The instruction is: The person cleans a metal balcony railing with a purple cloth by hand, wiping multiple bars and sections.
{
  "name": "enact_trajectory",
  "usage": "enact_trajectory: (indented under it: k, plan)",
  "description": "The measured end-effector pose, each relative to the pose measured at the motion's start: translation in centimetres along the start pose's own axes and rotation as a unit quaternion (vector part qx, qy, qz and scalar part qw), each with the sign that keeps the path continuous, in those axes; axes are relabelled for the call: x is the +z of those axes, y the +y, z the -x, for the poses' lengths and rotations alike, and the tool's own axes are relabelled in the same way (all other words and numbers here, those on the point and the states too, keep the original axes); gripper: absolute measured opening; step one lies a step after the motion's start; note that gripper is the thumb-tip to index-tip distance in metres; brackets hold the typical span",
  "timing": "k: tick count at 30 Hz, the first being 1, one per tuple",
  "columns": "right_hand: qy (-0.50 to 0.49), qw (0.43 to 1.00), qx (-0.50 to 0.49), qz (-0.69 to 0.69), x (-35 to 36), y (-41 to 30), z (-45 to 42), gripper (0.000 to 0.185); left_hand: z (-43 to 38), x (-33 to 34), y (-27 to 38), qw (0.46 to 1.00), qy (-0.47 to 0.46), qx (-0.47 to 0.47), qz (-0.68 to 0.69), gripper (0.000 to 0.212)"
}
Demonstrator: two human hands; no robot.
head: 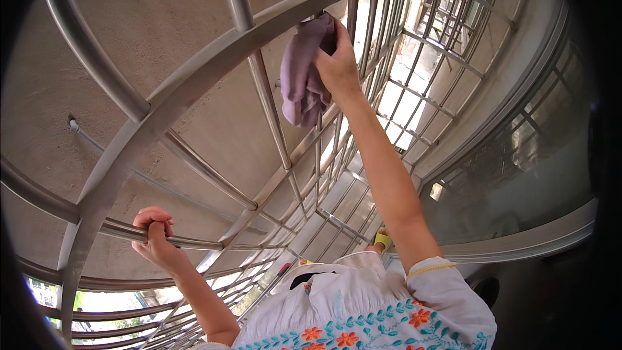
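Note:
My left hand is wrapped around one round metal bar of a window cage, at the lower left. Higher up, my right hand grips a folded mauve cloth, thumb toward me. The cloth lies against an upright bar just beneath the flat metal crossrail, and its lower end hangs loose. The fingers behind the cloth are mostly hidden. Several shiny bars pass through the crossrail on both sides of my hands.
A rough plaster wall stands behind the bars, with a thin pipe coming out of it. To the right is a glass window in a metal frame. A yellow slipper is on my foot, above a barred floor.

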State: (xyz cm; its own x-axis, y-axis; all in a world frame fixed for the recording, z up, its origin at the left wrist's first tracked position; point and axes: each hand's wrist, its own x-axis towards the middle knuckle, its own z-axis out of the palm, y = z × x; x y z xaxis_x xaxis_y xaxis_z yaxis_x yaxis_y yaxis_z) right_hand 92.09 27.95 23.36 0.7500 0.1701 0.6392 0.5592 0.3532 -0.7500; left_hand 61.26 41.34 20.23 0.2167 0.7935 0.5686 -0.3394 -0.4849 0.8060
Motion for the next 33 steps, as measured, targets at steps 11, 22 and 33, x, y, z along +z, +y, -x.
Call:
enact_trajectory:
  k: [11, 22, 33]
  plan:
    - [-0.091, 0.993, 0.033, -0.067, -0.5, 4.4, -1.4, 0.025, 0.8, 0.0, -0.2, 0.983, 0.121, 0.078, -0.116, 0.014]
    - [-0.151, 0.983, 0.071, 0.081, -5.4, 13.8, 10.2, 0.045, 5.3, 14.5, -0.4, 0.978, -0.064, 0.134, -0.148, 0.046]
    - [-0.126, 0.982, 0.138, -0.022, -3.4, 8.7, 6.0, 0.044, 2.5, 21.0, -7.7, 0.998, -0.047, -0.036, -0.026, 0.026]
